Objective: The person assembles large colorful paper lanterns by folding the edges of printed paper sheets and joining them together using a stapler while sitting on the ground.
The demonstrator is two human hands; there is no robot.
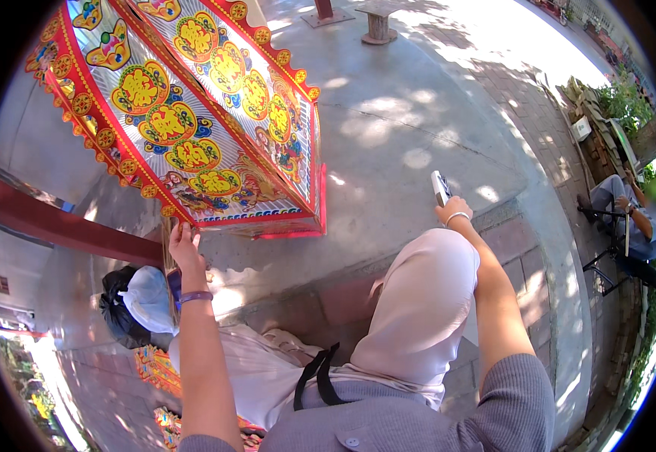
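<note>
A large box-like paper structure (215,113) stands on the concrete ahead and to the left. It has silver panels with yellow and red medallions and a scalloped red border. My left hand (186,248), a purple band on its wrist, pinches the lower near corner of that border. Out to the right, my right hand (457,209) is wrapped round a small white hand tool (440,186) with a dark part. The tool looks like a stapler, but its exact kind is hard to make out. It points away from me, apart from the structure. My right knee is raised between the hands.
A dark red beam (64,224) runs in from the left. Below it sit a black plastic bag (119,305) and a pale blue bag (149,296). A round pedestal (378,26) stands far ahead. At right, a person (640,218) sits near stacked planks (607,128).
</note>
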